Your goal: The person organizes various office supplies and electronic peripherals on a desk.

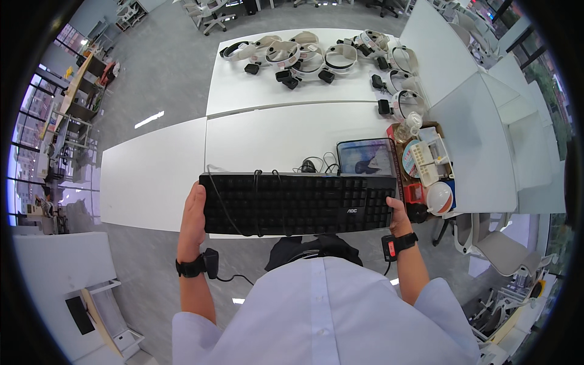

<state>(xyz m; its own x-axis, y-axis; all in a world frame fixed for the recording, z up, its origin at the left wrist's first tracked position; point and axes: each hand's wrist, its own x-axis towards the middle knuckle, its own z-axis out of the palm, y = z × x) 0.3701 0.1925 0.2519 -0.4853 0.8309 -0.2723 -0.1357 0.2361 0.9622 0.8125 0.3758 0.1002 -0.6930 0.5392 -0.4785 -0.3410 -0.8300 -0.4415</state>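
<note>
A black AOC computer keyboard (301, 205) is held up in front of my body, level with the front edge of the white table (255, 137). My left hand (194, 219) grips its left end, and my right hand (398, 214) holds the right end with the thumb on top by the number keys. The keyboard's dark cable (258, 200) crosses over the keys on the left half. Just beyond the keyboard lie a black mouse (308, 165) with its cord and a tablet-like screen (366, 156) showing a picture. Each wrist wears a black strap with a small box.
Several white headbands (283, 54) with black camera modules lie on the far table. At the right, a box (396, 132) holds a clear bottle (408, 127), a cream plastic rack (424, 163) and a white-orange ball (440, 198). White partitions (474, 137) rise beyond it. A grey chair (508, 251) stands at the lower right.
</note>
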